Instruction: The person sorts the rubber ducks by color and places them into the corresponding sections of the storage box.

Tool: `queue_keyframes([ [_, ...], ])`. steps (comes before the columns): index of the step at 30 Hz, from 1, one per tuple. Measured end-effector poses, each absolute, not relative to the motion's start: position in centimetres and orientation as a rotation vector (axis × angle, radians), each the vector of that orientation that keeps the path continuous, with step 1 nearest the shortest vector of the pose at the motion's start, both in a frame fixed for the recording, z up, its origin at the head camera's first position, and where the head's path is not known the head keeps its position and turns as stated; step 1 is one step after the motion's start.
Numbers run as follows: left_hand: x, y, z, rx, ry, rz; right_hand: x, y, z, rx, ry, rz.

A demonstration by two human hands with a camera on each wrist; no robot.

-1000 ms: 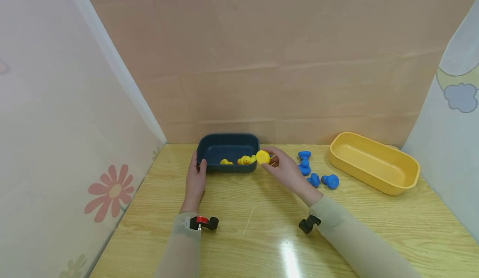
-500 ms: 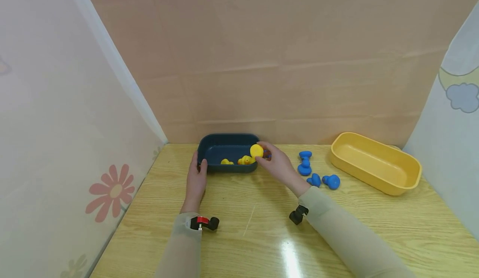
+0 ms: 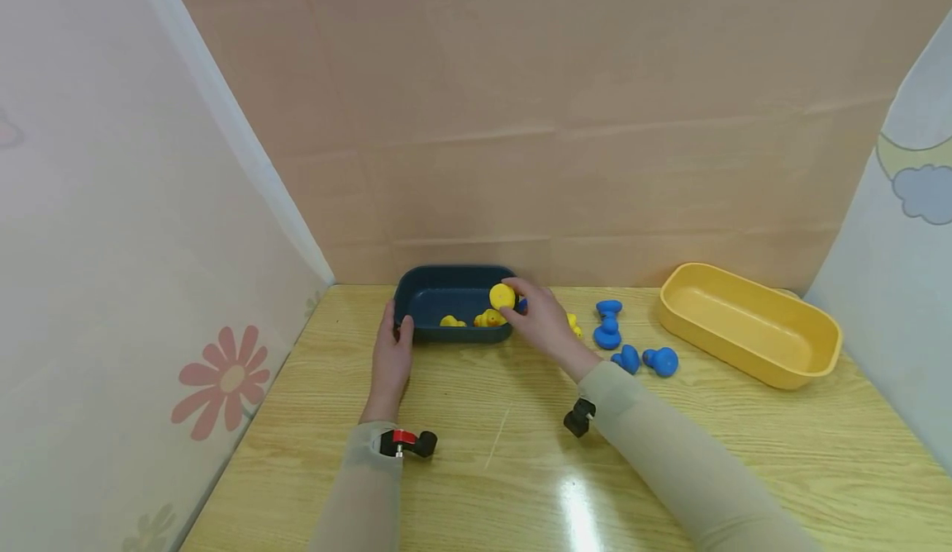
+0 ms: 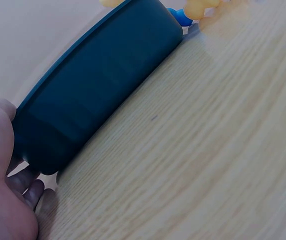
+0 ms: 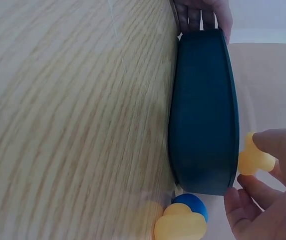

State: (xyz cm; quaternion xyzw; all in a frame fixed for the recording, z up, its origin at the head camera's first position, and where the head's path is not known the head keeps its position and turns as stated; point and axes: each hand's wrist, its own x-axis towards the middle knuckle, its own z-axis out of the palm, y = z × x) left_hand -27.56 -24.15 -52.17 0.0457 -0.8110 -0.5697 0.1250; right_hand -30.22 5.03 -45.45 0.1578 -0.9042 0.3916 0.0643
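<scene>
Our left hand (image 3: 392, 358) rests on the counter (image 3: 476, 469) at the left end of the dark tray (image 3: 454, 297), fingers curled against its outer wall and thumb on the rim, holding it. The left wrist view shows the same: the hand (image 4: 3, 195) pressed against the tray's corner (image 4: 93, 95).

Our right hand (image 3: 541, 321) is over the tray's right end, pinching a yellow duck (image 3: 502, 296) between thumb and fingertips just above the rim. In the right wrist view the duck (image 5: 255, 156) sits at the fingertips (image 5: 282, 145), beside the tray's edge (image 5: 202, 110).

Inside the tray lie two more yellow ducks (image 3: 491, 318), one near the middle and one toward the right wall. Another yellow duck (image 3: 573, 325) lies on the counter just behind our right hand, partly hidden by it. In the right wrist view it lies just off the tray's corner (image 5: 180, 225), with something blue behind it.

Four blue ducks (image 3: 607, 335) lie on the counter to the right of that hand, close together. Further right, well apart from the dark tray, stands a yellow tray (image 3: 811, 366), set at an angle near the back wall.
</scene>
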Motion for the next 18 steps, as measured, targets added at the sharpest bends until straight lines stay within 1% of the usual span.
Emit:
queue_keyframes([
  [10,-27.6,-24.1,-52.2,0.127,-2.355,-1.672,-30.2,5.1,-45.4,0.44,-2.734,1.174],
  [18,-27.5,-24.1,-52.3,0.119,-2.357,-1.685,-29.4,6.6,-45.6,0.455,-2.713,1.206],
])
